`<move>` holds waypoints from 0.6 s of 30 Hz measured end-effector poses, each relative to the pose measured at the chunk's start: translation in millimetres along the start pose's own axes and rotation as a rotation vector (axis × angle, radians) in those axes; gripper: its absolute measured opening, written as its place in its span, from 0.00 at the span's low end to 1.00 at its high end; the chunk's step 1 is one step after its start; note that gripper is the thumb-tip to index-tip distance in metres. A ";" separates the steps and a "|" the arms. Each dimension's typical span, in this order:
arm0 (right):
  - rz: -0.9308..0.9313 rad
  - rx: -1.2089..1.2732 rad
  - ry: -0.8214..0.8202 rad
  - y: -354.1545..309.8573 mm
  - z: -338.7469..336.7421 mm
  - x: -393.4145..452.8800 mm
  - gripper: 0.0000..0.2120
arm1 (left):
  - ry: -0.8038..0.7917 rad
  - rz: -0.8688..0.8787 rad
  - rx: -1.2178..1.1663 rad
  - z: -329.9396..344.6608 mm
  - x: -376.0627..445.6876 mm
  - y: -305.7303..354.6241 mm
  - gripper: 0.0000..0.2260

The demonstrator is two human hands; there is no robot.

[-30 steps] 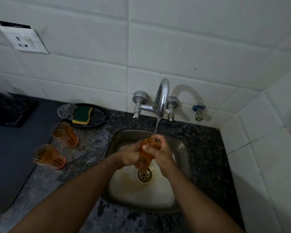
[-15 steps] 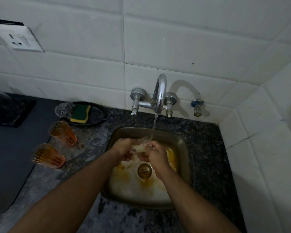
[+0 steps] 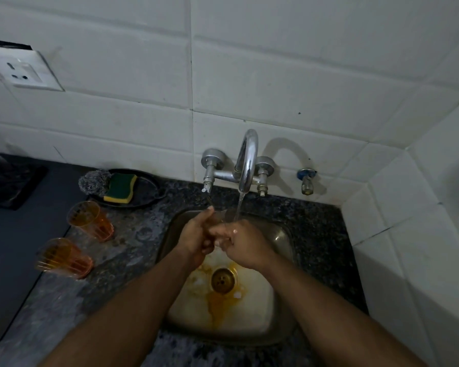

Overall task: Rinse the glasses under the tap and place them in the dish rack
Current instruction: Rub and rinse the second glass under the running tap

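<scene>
Glass (image 3: 224,217), emptied since earlier, held under tap (image 3: 245,165) by both hands.

Two forearms are seen entering from the near edge of the view, one from the near left and one from the near right, and both are left bare down to the wrists: no sleeve, cuff or glove is worn on the visible parts. The left hand (image 3: 196,238) and the right hand (image 3: 243,246) are likewise uncovered, and pale fingernails are made out on a few fingers of the right hand. No ring, watch, band or other marking is seen on either wrist, though the lighting is dim and fine detail is lost.
</scene>
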State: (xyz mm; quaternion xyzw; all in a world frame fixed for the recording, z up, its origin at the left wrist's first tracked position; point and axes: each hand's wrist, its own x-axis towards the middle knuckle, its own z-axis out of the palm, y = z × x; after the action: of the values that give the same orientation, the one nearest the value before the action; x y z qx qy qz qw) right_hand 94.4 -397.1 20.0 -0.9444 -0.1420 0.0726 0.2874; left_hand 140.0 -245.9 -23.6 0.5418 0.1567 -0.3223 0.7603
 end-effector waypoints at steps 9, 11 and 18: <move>0.065 0.288 -0.086 -2.1 -1.9 5.3 0.11 | 0.037 0.105 0.048 -3.9 -2.4 3.1 0.22; 0.026 0.229 -0.113 -4.5 0.9 1.6 0.08 | 0.085 0.136 0.019 -3.1 -1.6 -0.4 0.21; -0.033 -0.325 -0.188 1.1 -12.4 3.4 0.06 | 0.010 -0.172 0.189 -0.3 -9.2 7.2 0.17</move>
State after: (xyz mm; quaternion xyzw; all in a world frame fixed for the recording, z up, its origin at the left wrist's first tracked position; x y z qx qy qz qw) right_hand 100.6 -403.5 29.4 -0.9650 -0.1934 0.1320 0.1178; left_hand 138.0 -241.2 -13.0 0.5972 0.1753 -0.3968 0.6746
